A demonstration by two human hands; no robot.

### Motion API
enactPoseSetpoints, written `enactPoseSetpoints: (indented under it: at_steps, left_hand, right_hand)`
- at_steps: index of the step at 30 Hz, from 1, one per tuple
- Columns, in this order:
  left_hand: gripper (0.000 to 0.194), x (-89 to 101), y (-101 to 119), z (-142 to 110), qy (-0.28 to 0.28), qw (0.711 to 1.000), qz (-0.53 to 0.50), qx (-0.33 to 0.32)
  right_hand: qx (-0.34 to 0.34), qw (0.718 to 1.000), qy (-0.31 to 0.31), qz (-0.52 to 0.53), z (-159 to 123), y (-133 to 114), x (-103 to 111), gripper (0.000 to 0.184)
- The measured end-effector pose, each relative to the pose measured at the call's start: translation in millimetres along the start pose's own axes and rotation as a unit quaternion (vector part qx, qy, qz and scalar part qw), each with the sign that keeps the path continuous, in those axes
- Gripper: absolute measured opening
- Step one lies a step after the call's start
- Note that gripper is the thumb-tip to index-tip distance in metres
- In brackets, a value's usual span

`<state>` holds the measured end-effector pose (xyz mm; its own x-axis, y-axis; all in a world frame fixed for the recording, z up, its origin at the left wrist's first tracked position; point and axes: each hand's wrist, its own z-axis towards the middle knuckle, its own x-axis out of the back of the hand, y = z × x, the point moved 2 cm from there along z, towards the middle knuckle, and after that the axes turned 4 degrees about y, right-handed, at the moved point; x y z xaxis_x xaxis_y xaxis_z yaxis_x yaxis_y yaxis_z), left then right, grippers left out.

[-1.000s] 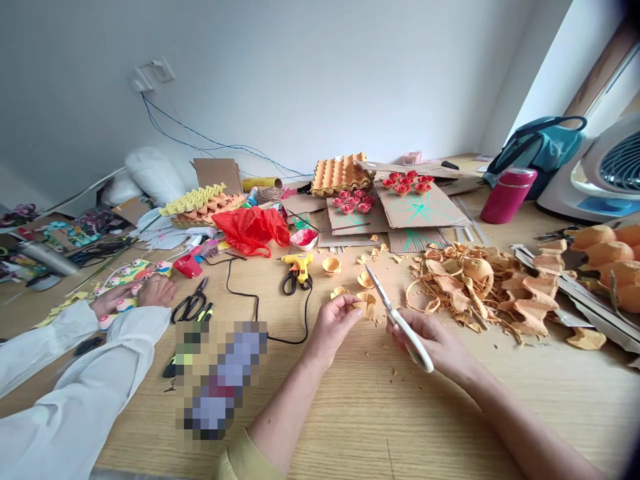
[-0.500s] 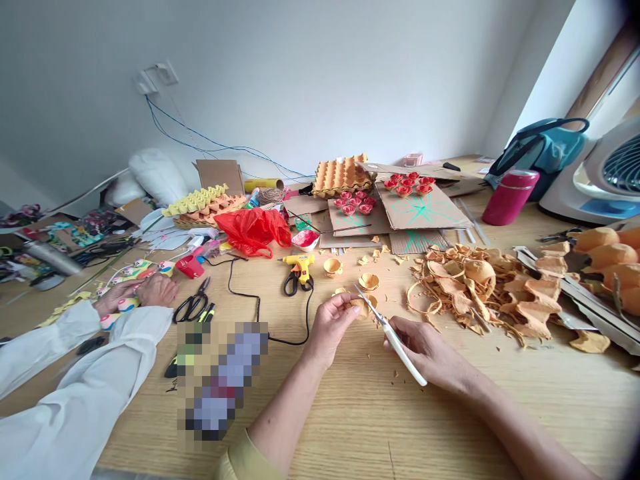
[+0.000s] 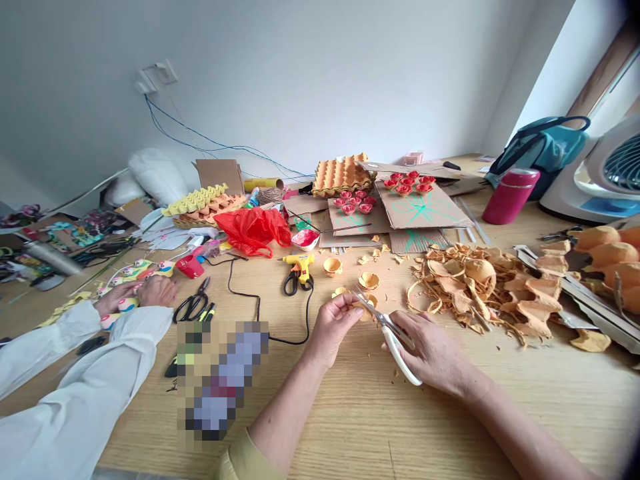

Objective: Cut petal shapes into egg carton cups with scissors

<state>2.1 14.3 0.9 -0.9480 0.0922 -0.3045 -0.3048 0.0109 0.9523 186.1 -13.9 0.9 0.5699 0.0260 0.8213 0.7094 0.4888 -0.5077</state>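
Note:
Between its thumb and fingers my left hand (image 3: 336,328) pinches an orange egg-carton piece (image 3: 369,311), partly covered by the fingers and blades. My right hand (image 3: 431,352) is closed around white-handled scissors (image 3: 400,357), whose blades point up and left at that piece. Just beyond stand two cut egg-carton cups, one nearer the blades (image 3: 369,281) and one farther left (image 3: 333,267). Another small orange piece (image 3: 341,292) lies behind my left fingertips.
A yellow glue gun (image 3: 299,263) and its black cord lie left of centre. Carton scraps (image 3: 460,287) pile up at right. Red-painted cups sit on cardboard (image 3: 420,212) behind. At left, another person's hands (image 3: 156,291) are near painted pieces and black scissors (image 3: 193,303).
The scissors' handles have spread and the blades have shifted slightly at the carton piece. My left hand has stayed nearly in place, still pinching.

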Motion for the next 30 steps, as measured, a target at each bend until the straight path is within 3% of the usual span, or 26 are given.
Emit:
enactPoseSetpoints:
  at_steps: [6, 30]
  left_hand:
    - [0.019, -0.6, -0.5, -0.8, -0.029, 0.999, 0.014, -0.002]
    - [0.016, -3.0, -5.5, -3.2, -0.052, 0.998, -0.021, 0.014]
  right_hand:
    - [0.025, 1.0, 0.007, -0.01, -0.9, 2.6, -1.4, 0.02]
    - [0.079, 0.996, 0.039, -0.028, -3.1, -6.5, 5.2, 0.02]
